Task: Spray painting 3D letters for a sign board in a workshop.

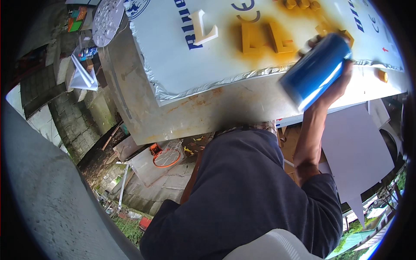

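Note:
My right hand (341, 84) is wrapped around a blue spray can (320, 69), which is tilted with its base toward the lower left and slightly blurred. The can is above the near edge of a white plastic-wrapped panel (182, 73) on the table. Just left of it, two gold-painted letter-shaped pieces (281, 40) lie amid gold overspray. Farther left is an unpainted white L-shaped letter (203, 29). Several small round gold pieces (302, 4) lie at the far edge. More gold pieces are partly hidden behind the can. My left arm (190, 184) hangs low; its hand is hidden.
The panel rests on a rust-stained grey table (190, 108). A small gold cylinder (381, 76) is near its right edge. Below left stand a basketball hoop (167, 158) and backboard. A grey surface (47, 182) fills the left side; pale sheets (357, 147) are at right.

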